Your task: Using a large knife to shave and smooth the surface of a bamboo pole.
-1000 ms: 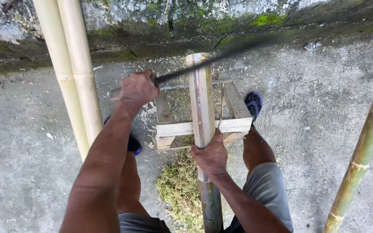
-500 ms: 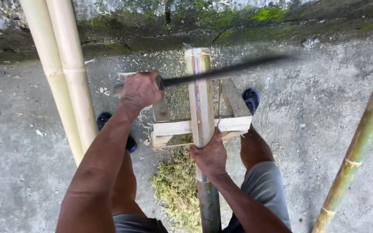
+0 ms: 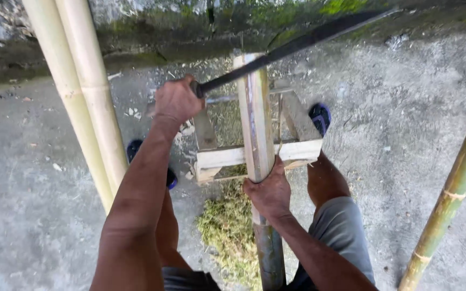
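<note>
Bamboo pole (image 3: 255, 116): I'm seeing it lying lengthwise across a wooden frame (image 3: 227, 157), running from between my legs out toward the wall; near end is darker, far part is pale and stripped.
Left hand (image 3: 176, 101): I'm gripping the handle of a long dark blade (image 3: 297, 44), fingers closed tight around it. Blade is angling up and to the right, crossing above the far end of the pole. I can't tell if the edge is touching the pole.
Right hand (image 3: 269, 191): I'm clamping it around the pole just on the near side of the frame's front crossbar, pinning it down.
Shavings (image 3: 230, 231): greenish pile is sitting on the concrete floor (image 3: 22, 178) under the pole, beside my right hand.
Feet: blue sandals (image 3: 320, 117) are planted either side of the frame.
Surroundings: two pale bamboo poles (image 3: 82, 97) are leaning at left, one greenish bamboo pole (image 3: 454, 188) at right, mossy wall (image 3: 152, 27) running along the top.
</note>
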